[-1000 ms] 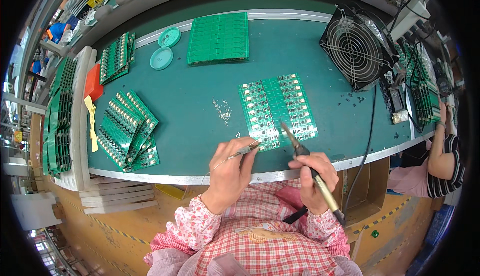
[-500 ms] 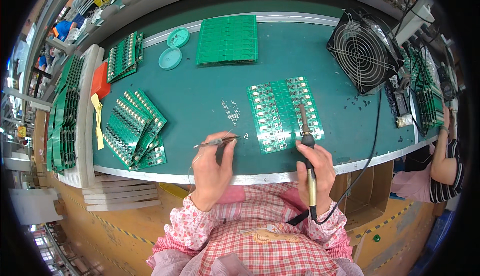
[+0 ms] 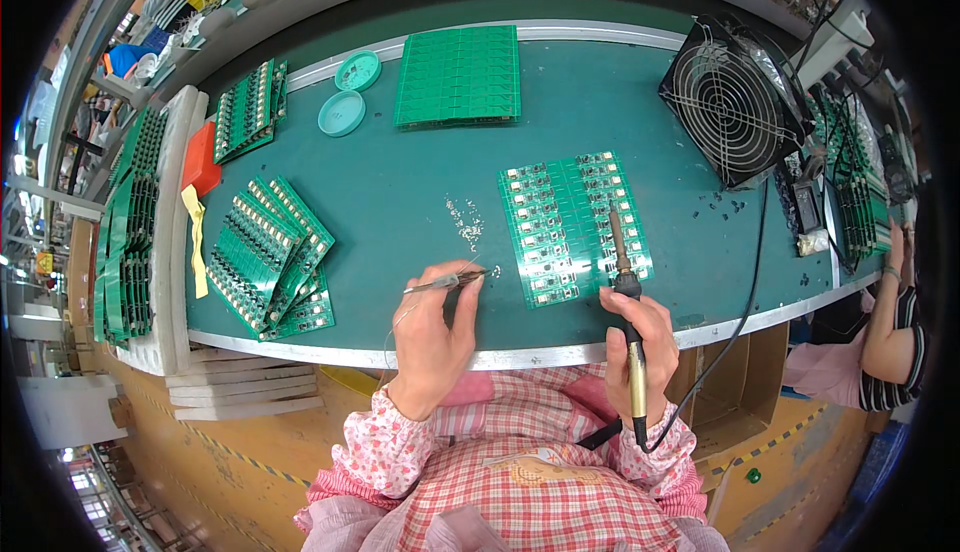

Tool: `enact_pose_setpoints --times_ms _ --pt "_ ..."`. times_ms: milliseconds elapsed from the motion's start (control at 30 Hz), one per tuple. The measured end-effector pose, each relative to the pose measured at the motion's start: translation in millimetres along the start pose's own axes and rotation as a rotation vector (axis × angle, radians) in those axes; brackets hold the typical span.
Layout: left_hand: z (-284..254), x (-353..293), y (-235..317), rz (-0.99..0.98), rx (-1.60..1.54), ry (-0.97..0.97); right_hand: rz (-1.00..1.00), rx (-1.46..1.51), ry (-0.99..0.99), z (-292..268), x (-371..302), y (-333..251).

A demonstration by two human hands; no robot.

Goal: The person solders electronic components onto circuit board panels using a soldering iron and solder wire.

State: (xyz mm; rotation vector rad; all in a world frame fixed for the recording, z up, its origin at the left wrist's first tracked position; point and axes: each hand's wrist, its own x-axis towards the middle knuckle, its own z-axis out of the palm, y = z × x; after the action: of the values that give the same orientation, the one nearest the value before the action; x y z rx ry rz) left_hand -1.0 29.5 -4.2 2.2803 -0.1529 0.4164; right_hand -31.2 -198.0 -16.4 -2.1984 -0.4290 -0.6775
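My left hand (image 3: 430,340) is closed on metal tweezers (image 3: 440,283), their points directed right toward a few tiny pale components (image 3: 496,272) on the bench. A thin wire also runs along this hand, looking like solder. In my right hand (image 3: 650,337), the fingers wrap round a soldering iron (image 3: 637,380) with a dark and brass-coloured handle. Its tip lies over the right-hand columns of a green circuit board panel (image 3: 562,214); I cannot tell whether it touches. A scatter of tiny white components (image 3: 464,220) lies left of the panel.
Stacked green panels (image 3: 457,77) stand at the back, and fanned populated boards (image 3: 262,257) lie left. Two round turquoise lids (image 3: 342,113) sit behind them. A black fan (image 3: 728,107) stands back right. The iron's black cable (image 3: 745,302) loops over the front edge. A co-worker's arm (image 3: 888,327) shows far right.
Both hands have shifted slightly to the right with their tools. The iron's tip has moved a little right over the panel. Both grips look the same.
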Motion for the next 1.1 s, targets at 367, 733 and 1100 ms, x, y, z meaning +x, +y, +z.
enact_pose_setpoints --times_ms 367,733,1100 --pt "0 1 2 0.004 0.016 -0.006 -0.010 0.017 0.013 0 0 1" --pt "0 2 3 0.029 0.043 -0.005 -0.012 0.019 0.021 1 -1 2" --pt "1 -8 12 0.043 -0.036 -0.023 0.053 0.137 0.074 -2 -6 0"
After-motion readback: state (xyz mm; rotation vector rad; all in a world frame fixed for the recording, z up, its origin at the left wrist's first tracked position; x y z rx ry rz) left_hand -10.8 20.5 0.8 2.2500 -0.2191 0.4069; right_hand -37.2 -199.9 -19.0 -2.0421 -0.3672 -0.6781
